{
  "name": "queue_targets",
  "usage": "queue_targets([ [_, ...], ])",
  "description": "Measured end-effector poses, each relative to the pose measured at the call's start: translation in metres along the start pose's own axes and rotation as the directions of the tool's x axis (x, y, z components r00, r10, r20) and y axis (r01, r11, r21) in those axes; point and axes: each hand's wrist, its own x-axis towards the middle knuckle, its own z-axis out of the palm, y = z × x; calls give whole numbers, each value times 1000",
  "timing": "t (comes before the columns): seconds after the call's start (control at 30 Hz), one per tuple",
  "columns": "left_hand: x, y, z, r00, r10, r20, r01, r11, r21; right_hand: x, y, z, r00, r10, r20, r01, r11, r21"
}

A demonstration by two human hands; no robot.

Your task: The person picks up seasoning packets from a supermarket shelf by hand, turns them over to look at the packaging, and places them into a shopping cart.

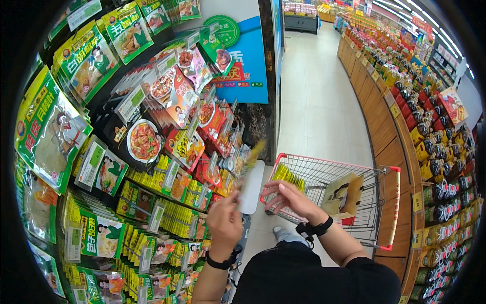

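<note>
My left hand [226, 224] grips a thin yellow seasoning packet [253, 157], seen nearly edge-on and blurred, in front of the rack. Its printed face cannot be made out. My right hand [290, 199] holds nothing; its fingers are spread over the near-left rim of a wire shopping cart [322, 163] with red corners. Inside the cart, a row of yellow-green packets [286, 176] leans along the left side. A brown paper bag [341, 195] stands farther right in it, with something red partly hidden below. Both wrists wear black bands.
At left, a display rack holds hanging seasoning packets [100, 231] with price tags on projecting hooks. A blue poster [243, 57] hangs beyond them. The tiled aisle [315, 91] runs ahead. Along the right, a wooden display counter [391, 148] carries many bottles [444, 193].
</note>
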Motion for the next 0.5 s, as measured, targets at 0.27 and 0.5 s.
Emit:
queue_targets([
  [0.27,-7,9,11,953,42,302,-63,996,61,26,20,17,986,166,16,-165,984,-64],
  [0.5,-32,-22,-10,841,-430,329,448,894,21,44,18,6,930,10,368,164,884,-437],
])
